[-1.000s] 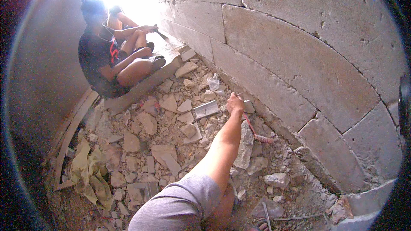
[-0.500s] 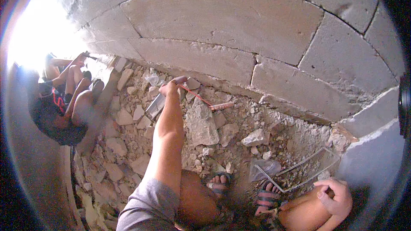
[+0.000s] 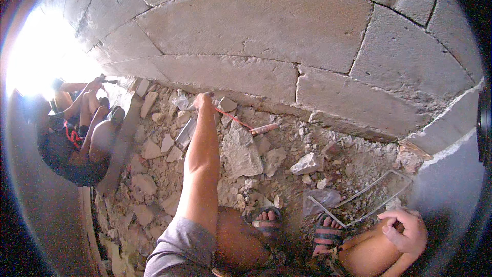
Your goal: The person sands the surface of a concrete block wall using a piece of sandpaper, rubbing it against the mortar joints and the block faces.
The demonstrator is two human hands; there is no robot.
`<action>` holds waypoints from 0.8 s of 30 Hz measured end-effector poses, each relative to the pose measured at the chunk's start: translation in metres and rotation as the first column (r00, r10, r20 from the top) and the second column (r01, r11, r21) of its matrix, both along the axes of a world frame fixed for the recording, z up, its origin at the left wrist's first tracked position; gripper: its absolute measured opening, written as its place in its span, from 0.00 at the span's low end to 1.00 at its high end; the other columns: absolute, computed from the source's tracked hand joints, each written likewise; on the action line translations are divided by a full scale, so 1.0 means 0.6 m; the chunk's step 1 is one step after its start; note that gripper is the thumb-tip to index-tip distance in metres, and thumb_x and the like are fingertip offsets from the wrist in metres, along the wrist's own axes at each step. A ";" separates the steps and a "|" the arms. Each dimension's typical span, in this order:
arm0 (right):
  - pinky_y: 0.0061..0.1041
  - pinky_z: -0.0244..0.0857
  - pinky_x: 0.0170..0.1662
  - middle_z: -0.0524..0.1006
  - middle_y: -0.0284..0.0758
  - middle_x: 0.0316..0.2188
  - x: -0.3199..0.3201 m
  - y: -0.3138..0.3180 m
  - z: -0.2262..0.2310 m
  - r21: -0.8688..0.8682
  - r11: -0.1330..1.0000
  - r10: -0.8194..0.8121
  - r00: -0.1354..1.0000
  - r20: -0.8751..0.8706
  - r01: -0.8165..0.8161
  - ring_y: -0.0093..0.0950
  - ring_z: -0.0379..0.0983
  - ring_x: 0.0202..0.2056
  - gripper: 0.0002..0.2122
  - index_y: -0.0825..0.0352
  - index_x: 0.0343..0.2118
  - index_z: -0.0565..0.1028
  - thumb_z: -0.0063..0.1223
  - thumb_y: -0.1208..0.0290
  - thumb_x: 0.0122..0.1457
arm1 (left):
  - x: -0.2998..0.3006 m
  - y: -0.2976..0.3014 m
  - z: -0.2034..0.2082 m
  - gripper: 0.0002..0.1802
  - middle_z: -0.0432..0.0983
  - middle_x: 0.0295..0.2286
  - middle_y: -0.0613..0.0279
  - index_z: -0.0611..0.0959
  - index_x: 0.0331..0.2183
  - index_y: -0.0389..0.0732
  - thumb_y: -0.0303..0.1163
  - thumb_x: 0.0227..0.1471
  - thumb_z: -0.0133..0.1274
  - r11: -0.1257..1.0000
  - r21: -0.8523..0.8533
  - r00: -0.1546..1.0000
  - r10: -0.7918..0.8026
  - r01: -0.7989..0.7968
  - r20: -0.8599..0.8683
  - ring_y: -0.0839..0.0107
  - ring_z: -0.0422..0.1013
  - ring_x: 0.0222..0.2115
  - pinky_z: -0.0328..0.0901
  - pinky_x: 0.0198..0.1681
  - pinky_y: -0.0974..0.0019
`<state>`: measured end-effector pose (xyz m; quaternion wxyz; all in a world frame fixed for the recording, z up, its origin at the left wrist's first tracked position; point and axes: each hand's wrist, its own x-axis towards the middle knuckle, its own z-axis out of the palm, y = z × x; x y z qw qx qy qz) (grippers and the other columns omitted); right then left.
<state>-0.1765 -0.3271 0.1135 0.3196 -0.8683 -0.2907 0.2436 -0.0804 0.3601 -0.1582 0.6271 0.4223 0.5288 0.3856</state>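
My left arm reaches far forward over the rubble, and my left hand (image 3: 203, 99) is at the foot of the block wall (image 3: 256, 20). Its fingers are closed; what they hold is too small to make out. A thin red string (image 3: 233, 117) runs from beside that hand to a pinkish cylinder (image 3: 264, 129) lying on the stones. Close to my left wrist lies a grey rectangular piece (image 3: 185, 132), partly behind the forearm. My right hand (image 3: 407, 232) rests on my right knee, fingers loosely bent and apart, with nothing in it.
Broken stones and dirt cover the ground, with a large slab (image 3: 241, 151) ahead. A bent pale frame (image 3: 366, 218) and a clear plastic bag (image 3: 320, 201) lie near my right foot. Another person (image 3: 77, 138) crouches at the left beside a bright opening.
My left hand has shifted slightly left and its fingers have drawn in near the wall's foot. The view has tilted a little. My right hand stays on the knee.
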 end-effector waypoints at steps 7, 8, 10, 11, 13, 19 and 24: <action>0.26 0.66 0.28 0.75 0.34 0.21 0.012 0.000 0.000 -0.010 0.998 0.063 0.998 0.000 -0.063 0.29 0.73 0.23 0.14 0.63 0.39 0.75 0.57 0.70 0.47 | 0.078 -0.027 0.102 0.24 0.67 0.47 0.45 0.70 0.48 0.28 0.31 0.53 0.35 0.807 0.588 0.998 0.054 -0.058 0.025 0.54 0.63 0.47 0.57 0.50 0.60; 0.26 0.66 0.29 0.75 0.34 0.21 0.011 0.002 0.007 -0.016 0.998 0.063 0.998 -0.013 -0.063 0.29 0.73 0.23 0.14 0.63 0.39 0.75 0.57 0.69 0.48 | 0.103 -0.056 0.122 0.24 0.64 0.50 0.43 0.68 0.50 0.28 0.31 0.53 0.35 0.777 0.626 0.997 0.027 -0.068 0.075 0.53 0.59 0.51 0.54 0.54 0.61; 0.25 0.64 0.29 0.74 0.34 0.21 0.012 0.008 0.015 -0.030 0.998 0.059 0.996 -0.067 -0.061 0.27 0.72 0.24 0.12 0.66 0.37 0.75 0.56 0.72 0.48 | 0.121 -0.112 0.158 0.25 0.57 0.54 0.42 0.65 0.52 0.29 0.30 0.54 0.34 0.687 0.722 0.996 0.065 -0.086 0.057 0.52 0.53 0.56 0.49 0.59 0.62; 0.24 0.64 0.28 0.74 0.34 0.21 0.004 0.011 0.025 -0.045 0.998 0.039 0.996 -0.085 -0.043 0.26 0.71 0.24 0.12 0.68 0.36 0.75 0.56 0.73 0.47 | 0.139 -0.159 0.179 0.25 0.55 0.55 0.42 0.64 0.52 0.28 0.30 0.55 0.34 0.636 0.768 0.994 0.110 -0.075 0.007 0.52 0.50 0.57 0.46 0.60 0.61; 0.24 0.64 0.28 0.74 0.34 0.21 0.018 0.017 0.019 -0.035 0.998 0.057 0.992 -0.112 -0.061 0.26 0.71 0.24 0.11 0.68 0.36 0.75 0.56 0.73 0.48 | 0.124 -0.192 0.202 0.25 0.51 0.56 0.42 0.63 0.53 0.28 0.30 0.56 0.34 0.527 0.846 0.982 0.185 -0.078 -0.025 0.51 0.47 0.59 0.44 0.61 0.59; 0.23 0.64 0.27 0.74 0.34 0.21 0.010 0.003 0.019 0.004 0.998 0.069 0.994 -0.088 -0.069 0.26 0.71 0.22 0.12 0.68 0.37 0.75 0.56 0.70 0.50 | 0.123 -0.270 0.338 0.20 0.62 0.51 0.45 0.69 0.51 0.33 0.28 0.56 0.41 0.171 0.876 0.879 -0.081 -0.451 0.469 0.55 0.58 0.53 0.53 0.56 0.61; 0.23 0.64 0.30 0.73 0.33 0.22 0.013 0.006 0.021 0.041 0.998 0.050 0.996 -0.076 -0.047 0.24 0.71 0.24 0.13 0.69 0.40 0.74 0.55 0.70 0.51 | 0.069 -0.402 0.460 0.10 0.70 0.39 0.52 0.77 0.38 0.33 0.23 0.51 0.48 -0.022 0.924 0.896 -0.252 -0.383 0.365 0.61 0.66 0.40 0.62 0.44 0.63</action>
